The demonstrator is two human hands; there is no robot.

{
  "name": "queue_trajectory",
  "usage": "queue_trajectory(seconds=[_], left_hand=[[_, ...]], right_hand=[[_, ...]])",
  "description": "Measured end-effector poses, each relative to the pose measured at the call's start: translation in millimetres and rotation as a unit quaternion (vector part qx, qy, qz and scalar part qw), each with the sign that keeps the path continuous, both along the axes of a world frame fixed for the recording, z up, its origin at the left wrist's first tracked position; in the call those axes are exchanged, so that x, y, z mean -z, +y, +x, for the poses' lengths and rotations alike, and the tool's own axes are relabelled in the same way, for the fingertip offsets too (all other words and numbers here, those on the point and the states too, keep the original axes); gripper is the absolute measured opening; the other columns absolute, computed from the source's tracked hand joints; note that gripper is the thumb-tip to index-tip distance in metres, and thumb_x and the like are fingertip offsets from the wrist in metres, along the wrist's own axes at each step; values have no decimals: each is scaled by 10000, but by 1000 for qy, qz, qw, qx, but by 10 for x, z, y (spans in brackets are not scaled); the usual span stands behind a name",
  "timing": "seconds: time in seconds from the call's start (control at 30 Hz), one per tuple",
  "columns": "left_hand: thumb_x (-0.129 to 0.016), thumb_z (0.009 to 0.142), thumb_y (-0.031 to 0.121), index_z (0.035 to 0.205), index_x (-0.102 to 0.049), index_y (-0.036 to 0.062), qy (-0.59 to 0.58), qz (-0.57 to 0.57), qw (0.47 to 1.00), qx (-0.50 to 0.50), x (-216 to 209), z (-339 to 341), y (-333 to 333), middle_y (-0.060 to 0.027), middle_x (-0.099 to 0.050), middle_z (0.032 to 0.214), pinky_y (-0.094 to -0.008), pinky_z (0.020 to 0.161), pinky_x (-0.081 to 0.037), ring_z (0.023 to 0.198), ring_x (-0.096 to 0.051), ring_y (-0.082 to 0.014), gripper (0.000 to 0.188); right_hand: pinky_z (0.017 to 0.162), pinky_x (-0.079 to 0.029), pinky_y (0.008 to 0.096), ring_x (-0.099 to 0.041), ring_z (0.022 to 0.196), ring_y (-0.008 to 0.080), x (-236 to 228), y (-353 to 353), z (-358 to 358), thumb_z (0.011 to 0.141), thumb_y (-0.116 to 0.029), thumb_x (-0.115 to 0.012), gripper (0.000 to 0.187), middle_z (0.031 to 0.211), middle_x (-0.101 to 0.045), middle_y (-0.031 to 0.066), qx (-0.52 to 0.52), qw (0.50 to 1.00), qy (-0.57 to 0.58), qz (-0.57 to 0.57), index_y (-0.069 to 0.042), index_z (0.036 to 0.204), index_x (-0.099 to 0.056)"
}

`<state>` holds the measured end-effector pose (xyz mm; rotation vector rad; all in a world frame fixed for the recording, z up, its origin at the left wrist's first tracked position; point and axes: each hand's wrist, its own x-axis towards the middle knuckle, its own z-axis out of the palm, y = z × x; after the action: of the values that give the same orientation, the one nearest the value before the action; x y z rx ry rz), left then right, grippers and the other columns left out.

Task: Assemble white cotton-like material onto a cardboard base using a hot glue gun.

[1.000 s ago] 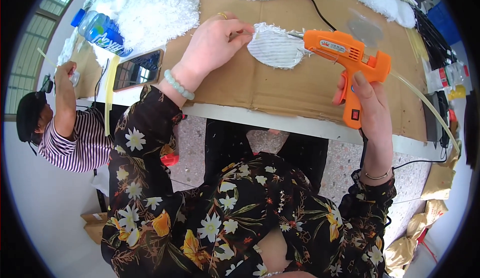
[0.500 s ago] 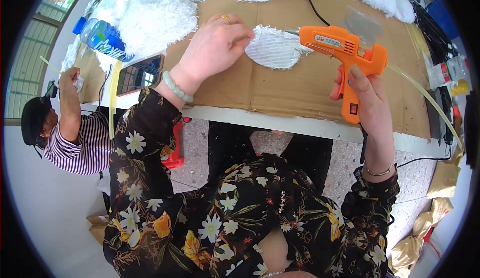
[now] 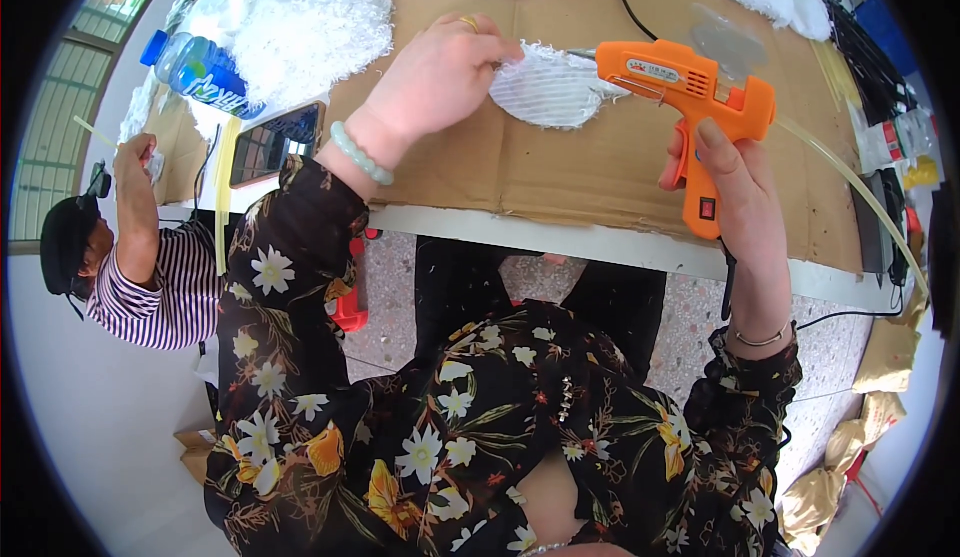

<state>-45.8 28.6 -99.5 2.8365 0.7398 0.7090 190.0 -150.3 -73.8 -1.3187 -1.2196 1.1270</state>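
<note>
My right hand is wrapped round the handle of an orange glue gun, its thumb on the back. A long translucent glue stick sticks out of the gun's rear. The nozzle points left and lies over the upper right part of a white, fringed oval fabric piece. That piece rests on the cardboard, its ribbed side showing. My left hand pinches its upper left edge between thumb and fingers; the fingertips are partly hidden.
Brown cardboard covers the table. White fluffy pieces are heaped at the far left, near a blue-capped bottle and a phone. A clear disc lies behind the gun. Another person in stripes works at the left.
My left hand has shifted a little to the right along the fabric piece's edge. The glue gun stays nearly in place, and the whole view has moved slightly.
</note>
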Motion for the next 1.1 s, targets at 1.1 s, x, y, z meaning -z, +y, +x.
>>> queue_trajectory(seconds=[1.1], left_hand=[[-613,782,226,871,-680,19,-94,-266,945,-165,77,-10,-205,-119,-655,716,-315,656,-489,677,-633,-228,236]], right_hand=[[638,-415,246,-530,668,108,52,390,-260,915,-426,-494,428,691,-565,33,-72,979,-180,-54,-7,858,-563]])
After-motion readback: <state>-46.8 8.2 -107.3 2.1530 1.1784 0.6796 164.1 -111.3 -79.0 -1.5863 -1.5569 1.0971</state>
